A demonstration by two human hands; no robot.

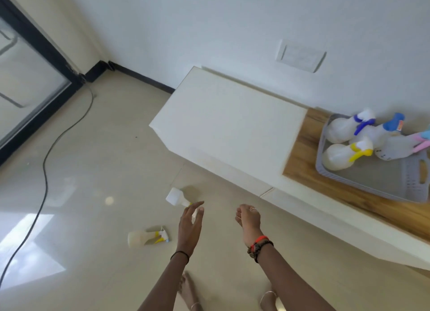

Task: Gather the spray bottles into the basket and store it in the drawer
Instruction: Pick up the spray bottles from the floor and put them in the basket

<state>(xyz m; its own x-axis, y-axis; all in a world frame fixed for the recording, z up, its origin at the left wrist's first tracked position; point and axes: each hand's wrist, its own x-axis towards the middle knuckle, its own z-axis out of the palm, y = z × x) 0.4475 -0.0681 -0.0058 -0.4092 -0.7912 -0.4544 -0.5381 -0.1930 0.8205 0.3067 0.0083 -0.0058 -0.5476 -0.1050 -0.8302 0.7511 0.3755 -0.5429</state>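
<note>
A grey basket (370, 179) sits on the wooden cabinet top at the right and holds several spray bottles (340, 156) with blue, yellow and pink triggers. Two more bottles lie on the floor: a white one (176, 197) just beyond my left hand, partly hidden by its fingers, and a yellow-trigger one (144, 238) to the left of my left forearm. My left hand (190, 224) is open, fingers spread, right over the white bottle's nozzle end. My right hand (248, 220) hangs loosely curled with nothing in it, in front of the cabinet.
A low white cabinet (228, 124) with drawer fronts runs along the wall at the right. A black cable (45, 171) snakes across the tiled floor at the left. A dark-framed glass door (28, 82) is at the far left. My bare feet (189, 289) show below.
</note>
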